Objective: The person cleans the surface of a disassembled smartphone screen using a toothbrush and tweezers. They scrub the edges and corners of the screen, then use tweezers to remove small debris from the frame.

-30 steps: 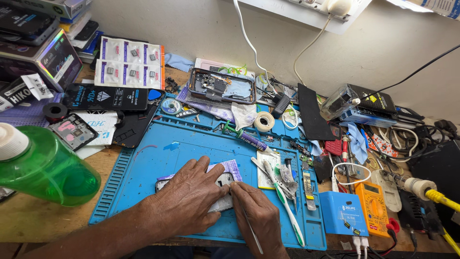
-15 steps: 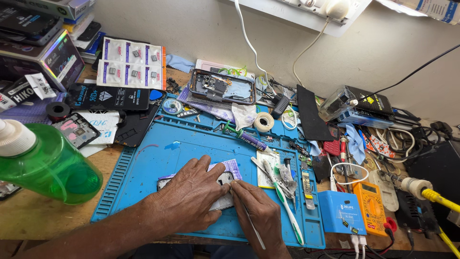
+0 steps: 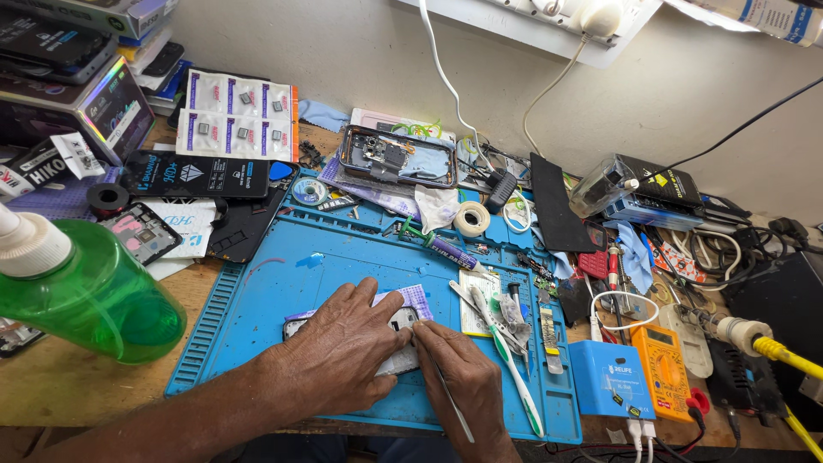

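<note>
The left hand (image 3: 343, 347) lies flat on a phone (image 3: 399, 321) and presses it on the blue mat (image 3: 300, 266); fingers spread, no closed grip. The right hand (image 3: 459, 369) touches the left fingertips and its grip is closed on a thin tool (image 3: 453, 411), tip at the phone edge. Under both hands the phone is mostly hidden. Just right of the grip lies a toothbrush (image 3: 506, 351). Far left of the grip stands a green bottle (image 3: 86, 291) on the bench (image 3: 77, 394).
</note>
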